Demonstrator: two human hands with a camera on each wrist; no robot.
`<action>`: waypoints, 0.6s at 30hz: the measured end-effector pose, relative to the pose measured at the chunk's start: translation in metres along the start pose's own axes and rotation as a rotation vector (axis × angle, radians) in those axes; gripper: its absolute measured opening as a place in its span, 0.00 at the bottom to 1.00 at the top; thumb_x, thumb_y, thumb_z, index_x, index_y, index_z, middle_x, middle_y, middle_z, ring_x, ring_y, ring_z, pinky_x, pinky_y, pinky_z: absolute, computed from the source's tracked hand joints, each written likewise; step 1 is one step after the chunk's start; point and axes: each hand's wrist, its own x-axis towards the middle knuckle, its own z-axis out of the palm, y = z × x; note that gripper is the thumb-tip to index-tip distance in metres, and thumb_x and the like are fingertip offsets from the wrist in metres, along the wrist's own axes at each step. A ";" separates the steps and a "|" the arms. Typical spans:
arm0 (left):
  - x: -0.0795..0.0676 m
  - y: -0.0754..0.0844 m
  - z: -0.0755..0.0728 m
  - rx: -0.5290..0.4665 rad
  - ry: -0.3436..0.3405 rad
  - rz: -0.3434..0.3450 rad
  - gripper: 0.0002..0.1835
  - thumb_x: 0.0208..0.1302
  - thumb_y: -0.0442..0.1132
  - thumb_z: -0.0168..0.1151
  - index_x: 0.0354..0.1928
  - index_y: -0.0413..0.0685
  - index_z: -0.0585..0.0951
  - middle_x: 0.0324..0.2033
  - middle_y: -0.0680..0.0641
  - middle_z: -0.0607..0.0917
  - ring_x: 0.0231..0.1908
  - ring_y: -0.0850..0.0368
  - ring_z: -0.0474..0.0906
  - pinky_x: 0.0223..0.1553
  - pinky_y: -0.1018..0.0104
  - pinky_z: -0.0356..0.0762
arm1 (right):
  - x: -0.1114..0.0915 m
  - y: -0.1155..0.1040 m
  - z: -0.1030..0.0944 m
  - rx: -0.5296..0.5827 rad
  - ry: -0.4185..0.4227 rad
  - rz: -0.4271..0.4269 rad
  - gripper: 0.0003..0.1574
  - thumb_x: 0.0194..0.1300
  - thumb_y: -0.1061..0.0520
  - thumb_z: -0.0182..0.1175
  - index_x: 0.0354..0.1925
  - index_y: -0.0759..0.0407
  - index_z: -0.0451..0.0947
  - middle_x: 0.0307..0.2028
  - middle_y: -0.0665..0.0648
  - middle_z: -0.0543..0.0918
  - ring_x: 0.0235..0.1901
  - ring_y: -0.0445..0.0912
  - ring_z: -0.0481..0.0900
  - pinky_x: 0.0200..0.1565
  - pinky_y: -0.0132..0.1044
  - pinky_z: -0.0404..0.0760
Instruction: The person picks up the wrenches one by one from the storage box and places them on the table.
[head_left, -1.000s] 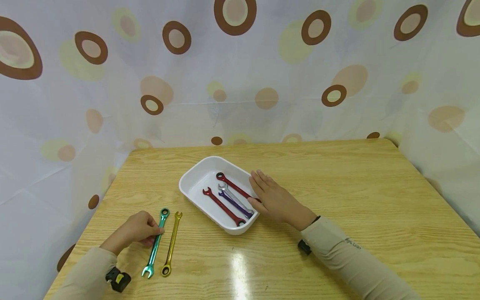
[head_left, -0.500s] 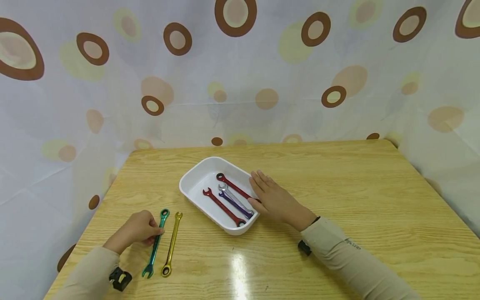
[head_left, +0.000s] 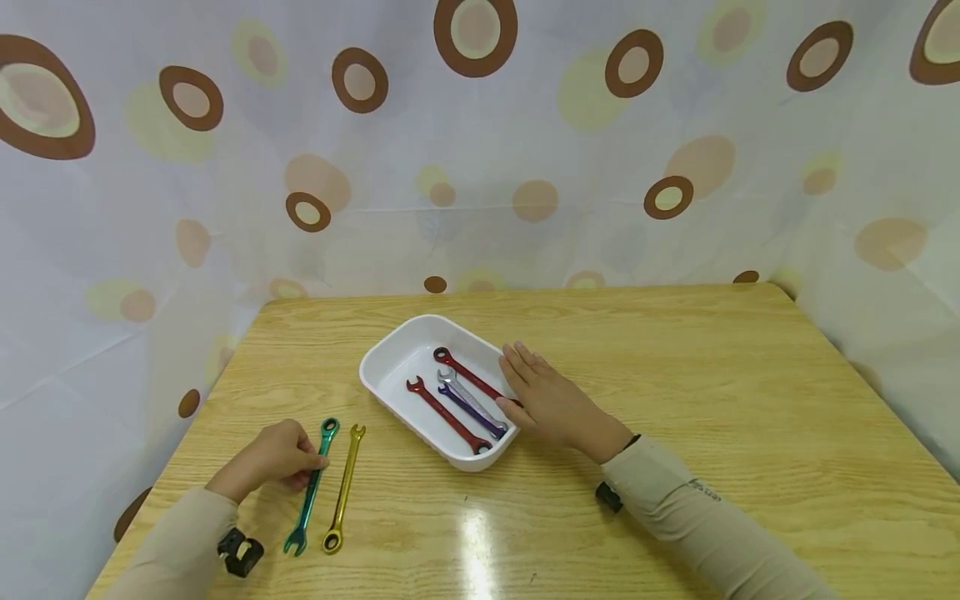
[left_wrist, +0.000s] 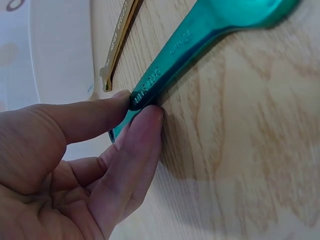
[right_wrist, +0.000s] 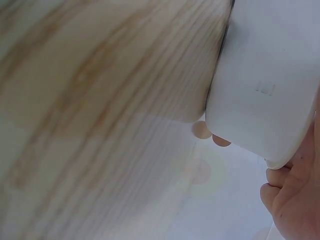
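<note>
My left hand (head_left: 279, 454) pinches a green wrench (head_left: 310, 500) between thumb and fingertips near its middle. In the left wrist view the green wrench (left_wrist: 175, 55) slants up from the fingertips. Just right of it on the table lies a gold wrench (head_left: 345, 492). My right hand (head_left: 558, 408) rests with fingers straight on the right rim of a white tub (head_left: 393, 354). Inside the tub lie two red wrenches, the nearer one (head_left: 446, 414) and the farther one (head_left: 468, 375), with a silver wrench (head_left: 459, 382) and a purple wrench (head_left: 472, 410) between them.
All of this stands on a wood-grain table (head_left: 675, 350). A white curtain (head_left: 480, 242) with brown and yellow circles hangs behind it and at both sides. A black wrist strap mount (head_left: 240, 552) sits at the left cuff.
The green wrench's lower end has tilted slightly in the left hand's pinch since a second ago. The right hand and the tub have stayed in place.
</note>
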 end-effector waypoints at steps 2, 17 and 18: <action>0.000 0.000 0.000 0.004 0.002 -0.001 0.10 0.59 0.33 0.66 0.22 0.37 0.79 0.16 0.46 0.79 0.16 0.59 0.79 0.22 0.66 0.82 | 0.000 0.000 0.000 0.003 -0.005 0.002 0.41 0.75 0.44 0.43 0.70 0.73 0.51 0.72 0.69 0.51 0.73 0.59 0.45 0.72 0.50 0.50; 0.001 0.005 -0.007 0.074 -0.022 0.053 0.14 0.60 0.36 0.66 0.19 0.37 0.81 0.14 0.47 0.80 0.17 0.58 0.80 0.22 0.64 0.82 | -0.001 -0.001 0.001 0.003 -0.004 0.004 0.41 0.75 0.43 0.42 0.70 0.72 0.51 0.72 0.69 0.50 0.73 0.59 0.45 0.72 0.50 0.50; 0.000 0.007 -0.009 0.082 -0.029 0.065 0.14 0.61 0.36 0.66 0.19 0.37 0.81 0.15 0.47 0.80 0.17 0.57 0.80 0.22 0.64 0.82 | -0.001 -0.001 0.001 0.001 -0.002 0.002 0.41 0.75 0.43 0.42 0.70 0.72 0.51 0.72 0.69 0.51 0.73 0.59 0.45 0.71 0.51 0.51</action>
